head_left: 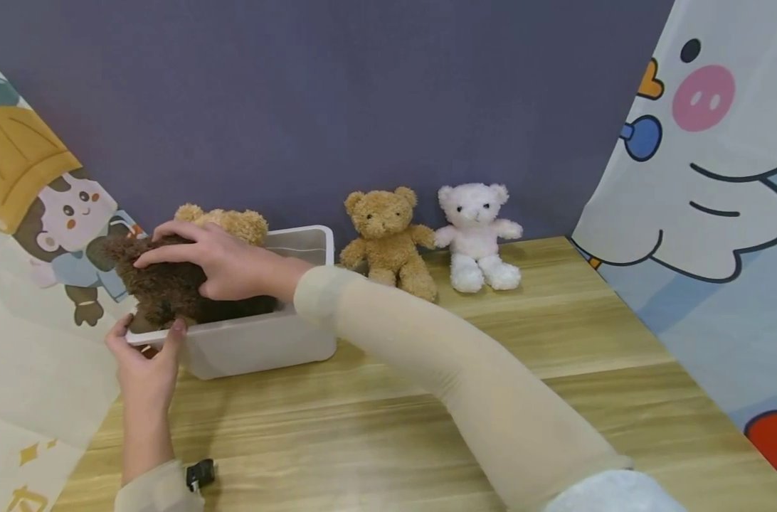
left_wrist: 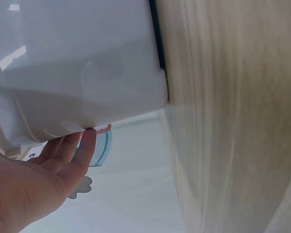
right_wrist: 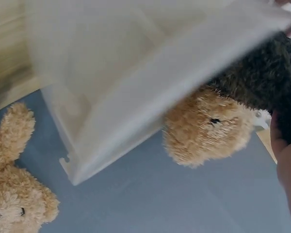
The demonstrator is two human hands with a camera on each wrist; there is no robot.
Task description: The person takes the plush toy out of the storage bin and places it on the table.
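A white plastic bin [head_left: 260, 345] stands at the left of the wooden table. My left hand [head_left: 146, 366] grips its near left corner, the thumb over the rim; in the left wrist view the fingers [left_wrist: 87, 148] lie against the bin's end wall. My right hand [head_left: 231, 263] holds a dark brown plush toy [head_left: 164, 284] at the bin's left end, fingers spread over its top and thumb at its side. Part of that toy is down inside the bin. A light tan teddy bear [head_left: 244, 226] shows behind it, its face [right_wrist: 208, 131] visible in the right wrist view.
A golden-brown teddy bear [head_left: 385, 238] sits right of the bin, against the dark back panel [head_left: 388, 92]. Beside it sits a white teddy bear [head_left: 474, 235]. Printed cartoon panels stand on both sides. A small black object [head_left: 200, 474] is by my left sleeve.
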